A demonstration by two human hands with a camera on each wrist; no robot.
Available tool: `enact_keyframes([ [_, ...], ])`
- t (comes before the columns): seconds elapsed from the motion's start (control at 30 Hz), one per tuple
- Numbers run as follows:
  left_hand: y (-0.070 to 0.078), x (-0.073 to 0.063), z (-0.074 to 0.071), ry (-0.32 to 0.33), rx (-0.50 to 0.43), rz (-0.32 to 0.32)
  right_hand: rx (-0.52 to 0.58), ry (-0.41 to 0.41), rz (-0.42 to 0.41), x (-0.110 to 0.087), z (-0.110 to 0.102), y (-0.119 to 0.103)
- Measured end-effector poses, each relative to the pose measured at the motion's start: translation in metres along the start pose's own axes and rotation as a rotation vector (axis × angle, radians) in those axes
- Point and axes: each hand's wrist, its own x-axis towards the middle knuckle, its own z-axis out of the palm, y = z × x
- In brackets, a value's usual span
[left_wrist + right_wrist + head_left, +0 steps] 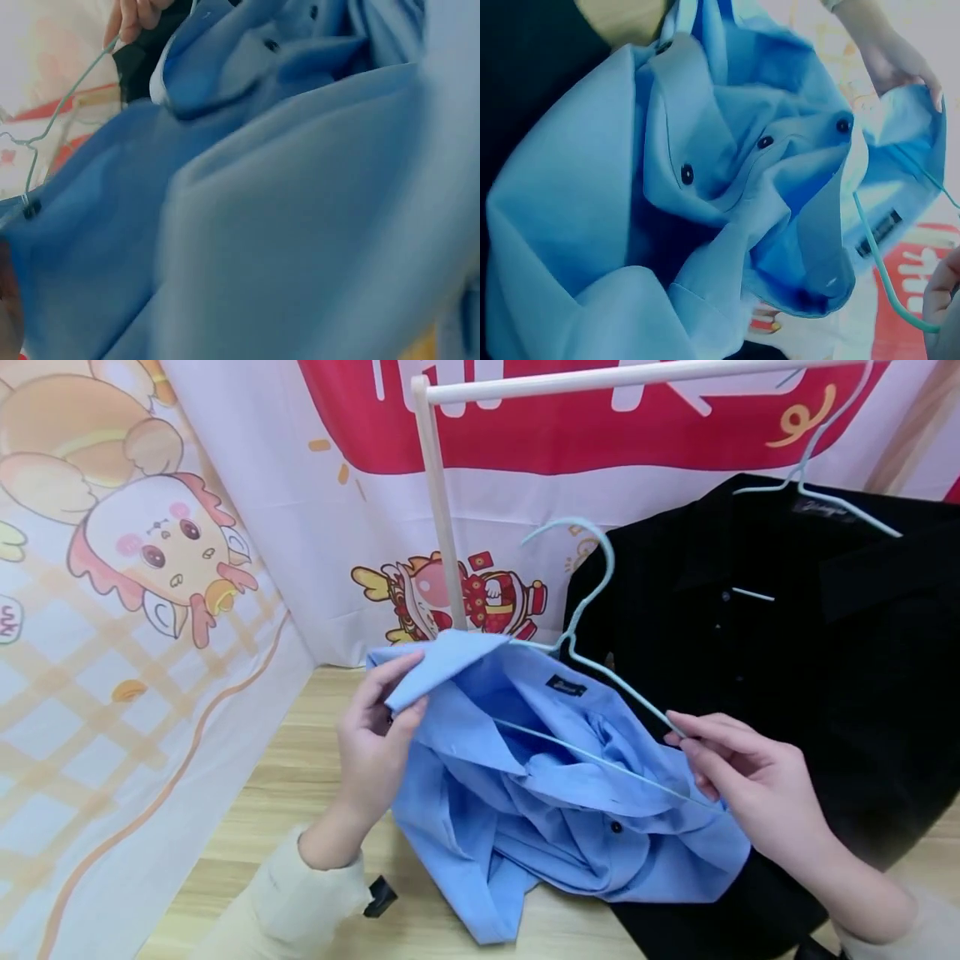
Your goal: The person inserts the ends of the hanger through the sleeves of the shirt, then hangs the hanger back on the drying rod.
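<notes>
A light blue button-up shirt (457, 793) lies bunched in front of me, its collar spread and a small black label showing inside the neck. My left hand (372, 743) pinches the collar's left side between thumb and fingers. Partly inside the shirt is a pale mint wire hanger (611, 560), its hook standing up above the neck and its lower bar crossing the opening. With thumb and fingertips, my right hand (757, 777) holds the hanger's right shoulder. In the right wrist view, dark buttons (688, 174) run along the shirt's placket. Cloth fills most of the left wrist view.
Behind on the right, a black shirt (675, 585) hangs on another mint hanger (806, 468) from a pale rack (600, 381). The rack's upright (438, 502) stands behind the blue shirt. Below is a wood-grain tabletop (300, 760); printed cloth (247, 410) encloses the back and left.
</notes>
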Motion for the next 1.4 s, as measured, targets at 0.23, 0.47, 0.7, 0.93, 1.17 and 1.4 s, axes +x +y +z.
enact_keyframes([
  [0.23, 0.001, -0.006, 0.005, -0.097, -0.013, -0.019, -0.056, -0.081, 0.059, -0.005, 0.008, 0.007],
  [0.47, -0.011, -0.025, 0.004, -0.281, -0.050, -0.057, 0.050, -0.117, -0.018, -0.009, 0.017, 0.024],
  [0.7, -0.002, -0.017, -0.007, -0.337, 0.045, 0.012, 0.164, -0.086, -0.102, -0.003, 0.010, 0.029],
  [0.93, -0.012, 0.004, -0.022, -0.160, 0.192, 0.114, 0.195, -0.074, -0.107, -0.003, 0.015, 0.037],
  [1.17, -0.028, 0.013, -0.036, -0.200, 0.567, 0.110, 0.109, -0.122, -0.090, 0.002, 0.013, 0.037],
  [1.4, -0.044, 0.006, -0.045, -0.329, 0.572, -0.018, -0.045, -0.151, -0.071, 0.010, 0.013, 0.037],
])
